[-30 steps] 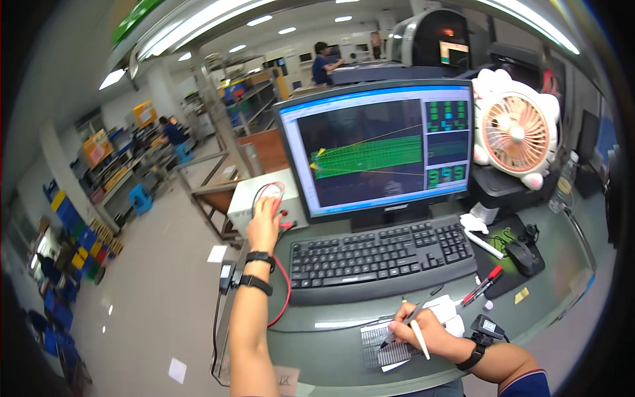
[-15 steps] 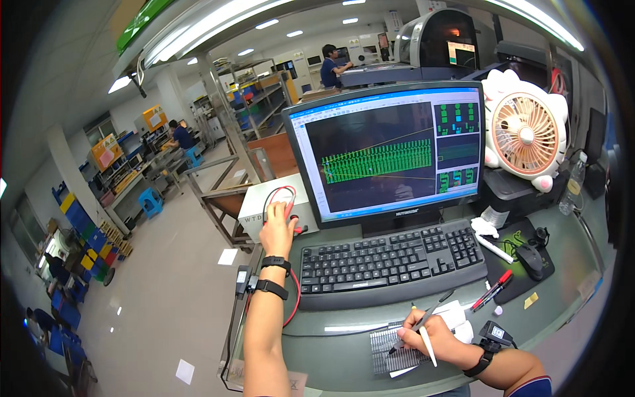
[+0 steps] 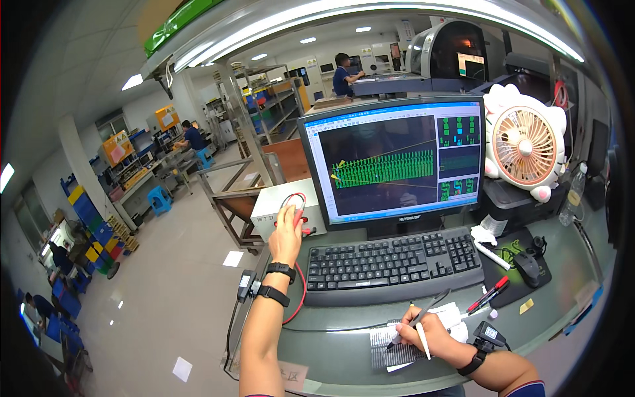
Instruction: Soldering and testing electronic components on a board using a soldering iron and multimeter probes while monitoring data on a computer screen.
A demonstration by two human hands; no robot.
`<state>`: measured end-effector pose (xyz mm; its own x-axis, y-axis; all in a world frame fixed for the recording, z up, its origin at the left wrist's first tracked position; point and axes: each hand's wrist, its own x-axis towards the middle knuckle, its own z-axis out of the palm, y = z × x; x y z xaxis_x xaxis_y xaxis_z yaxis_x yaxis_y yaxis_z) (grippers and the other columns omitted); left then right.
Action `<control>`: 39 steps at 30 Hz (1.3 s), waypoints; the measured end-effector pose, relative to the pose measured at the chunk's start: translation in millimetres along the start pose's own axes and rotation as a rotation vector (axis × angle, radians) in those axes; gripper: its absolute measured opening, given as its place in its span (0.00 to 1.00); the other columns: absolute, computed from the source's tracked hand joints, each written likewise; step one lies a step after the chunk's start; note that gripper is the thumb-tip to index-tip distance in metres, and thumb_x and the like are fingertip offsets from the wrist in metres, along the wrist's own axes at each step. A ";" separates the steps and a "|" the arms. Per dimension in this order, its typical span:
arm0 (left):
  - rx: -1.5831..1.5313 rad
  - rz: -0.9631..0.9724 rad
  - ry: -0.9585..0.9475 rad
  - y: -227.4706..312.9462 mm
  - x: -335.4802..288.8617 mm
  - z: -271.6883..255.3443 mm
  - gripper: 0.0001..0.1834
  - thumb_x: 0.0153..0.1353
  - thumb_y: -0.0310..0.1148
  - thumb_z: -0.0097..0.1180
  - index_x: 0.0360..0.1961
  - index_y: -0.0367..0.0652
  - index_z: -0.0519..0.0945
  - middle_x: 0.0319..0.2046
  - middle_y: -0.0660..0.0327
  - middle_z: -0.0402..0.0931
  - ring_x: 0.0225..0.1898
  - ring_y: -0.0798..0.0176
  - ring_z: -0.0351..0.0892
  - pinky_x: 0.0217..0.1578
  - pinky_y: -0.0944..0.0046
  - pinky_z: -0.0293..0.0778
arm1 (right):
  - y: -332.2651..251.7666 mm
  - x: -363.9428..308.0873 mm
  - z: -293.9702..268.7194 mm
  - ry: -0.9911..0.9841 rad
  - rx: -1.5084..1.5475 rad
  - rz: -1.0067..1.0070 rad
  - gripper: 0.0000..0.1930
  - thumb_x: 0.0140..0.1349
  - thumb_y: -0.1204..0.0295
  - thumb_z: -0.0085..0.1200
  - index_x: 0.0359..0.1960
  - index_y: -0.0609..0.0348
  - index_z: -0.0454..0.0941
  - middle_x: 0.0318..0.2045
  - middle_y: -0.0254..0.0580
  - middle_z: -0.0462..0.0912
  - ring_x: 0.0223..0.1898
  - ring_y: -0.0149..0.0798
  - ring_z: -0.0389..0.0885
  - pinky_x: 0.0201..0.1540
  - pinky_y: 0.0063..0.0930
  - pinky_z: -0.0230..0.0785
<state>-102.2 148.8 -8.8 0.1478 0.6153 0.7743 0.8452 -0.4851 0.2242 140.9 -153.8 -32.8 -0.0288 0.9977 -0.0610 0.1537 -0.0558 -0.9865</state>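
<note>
Right now the person's left hand (image 3: 286, 233) is stretched forward to the small white box-shaped instrument (image 3: 278, 210) standing left of the black flat monitor (image 3: 397, 165), its fingers closed around something at the box's front where red leads (image 3: 299, 291) come off (whether a knob or a plug, I cannot tell from this angle). The right hand (image 3: 423, 334) rests low on the grey-green surface (image 3: 331, 344), fingers pinched together on a thin dark probe (image 3: 418, 320), with a white pen-like stick (image 3: 422, 331) also lying through the grip; the probe's tip sits on the flat pale ribbed strip (image 3: 390, 344) just in front of the black keyboard (image 3: 390, 264). The monitor shows a row of green bars. A red marker pen (image 3: 488, 294) lies near the right hand, and a black mouse (image 3: 528, 266) sits on its pad beyond, under a pink-and-white cat-shaped desk fan (image 3: 526, 147). To my eye this is the probing step, one hand at the meter, the other touching a point on the strip. The next move would call for a steady, small shift of the probe tip along the ribs without dragging the strip.
</note>
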 end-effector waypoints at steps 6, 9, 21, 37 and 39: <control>-0.047 -0.024 -0.089 37.2 -26.0 -45.4 0.11 0.61 0.37 0.51 0.43 0.47 0.71 0.41 0.59 0.71 0.31 0.44 0.78 0.28 0.48 0.73 | 7.5 5.5 0.1 0.011 0.034 -0.044 0.09 0.61 0.69 0.55 0.29 0.61 0.71 0.20 0.38 0.80 0.23 0.25 0.79 0.26 0.19 0.70; -0.262 0.017 -0.064 41.9 -38.6 -57.7 0.10 0.62 0.37 0.51 0.37 0.42 0.72 0.33 0.57 0.73 0.31 0.49 0.77 0.29 0.53 0.71 | 2.5 6.3 1.5 0.024 0.063 -0.046 0.09 0.61 0.69 0.55 0.28 0.61 0.71 0.19 0.36 0.79 0.23 0.25 0.78 0.25 0.19 0.69; -2.265 -0.808 -0.480 115.5 -88.7 -100.3 0.21 0.69 0.41 0.41 0.16 0.48 0.64 0.11 0.71 0.53 0.14 0.73 0.53 0.18 0.72 0.57 | -9.6 2.4 -3.6 -0.066 0.203 -0.087 0.13 0.61 0.63 0.56 0.29 0.59 0.70 0.21 0.35 0.78 0.23 0.24 0.79 0.26 0.19 0.72; -1.583 -0.479 -1.249 150.8 -124.6 -83.6 0.15 0.67 0.40 0.46 0.45 0.38 0.71 0.35 0.61 0.73 0.39 0.63 0.74 0.43 0.56 0.76 | -21.3 44.7 -8.5 0.105 -0.158 -0.364 0.18 0.60 0.58 0.57 0.35 0.63 0.74 0.30 0.48 0.80 0.32 0.39 0.81 0.34 0.33 0.71; -1.574 -0.536 -1.183 152.4 -124.2 -90.6 0.13 0.67 0.40 0.47 0.31 0.42 0.69 0.24 0.68 0.61 0.26 0.69 0.64 0.33 0.62 0.73 | -36.0 40.9 -6.9 0.031 -0.155 -0.312 0.16 0.63 0.59 0.53 0.36 0.61 0.74 0.25 0.42 0.80 0.27 0.33 0.80 0.31 0.28 0.70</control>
<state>-38.3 -57.9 -17.2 0.8287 0.5556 -0.0680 -0.0793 0.2369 0.9683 141.0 -110.7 1.3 -0.0679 0.9666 0.2471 0.2902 0.2561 -0.9221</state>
